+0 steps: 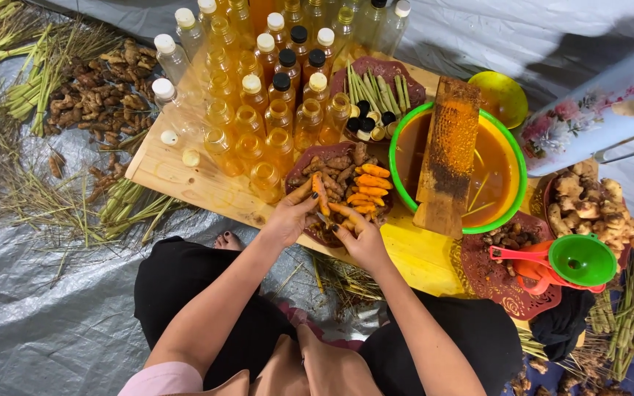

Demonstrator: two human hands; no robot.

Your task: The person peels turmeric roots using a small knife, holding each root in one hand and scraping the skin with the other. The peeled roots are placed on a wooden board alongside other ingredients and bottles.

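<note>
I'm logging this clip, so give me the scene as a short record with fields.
left hand: holds a turmeric root over the plate
right hand: grip on another root, beside the left
plate holds: peeled orange roots and unpeeled ones
right of plate: green bowl, wooden grater across it
behind: bottles

packages: clear capped bottles point(273, 81) of amber liquid | board's far-left | labels, signs, screens: 0
</note>
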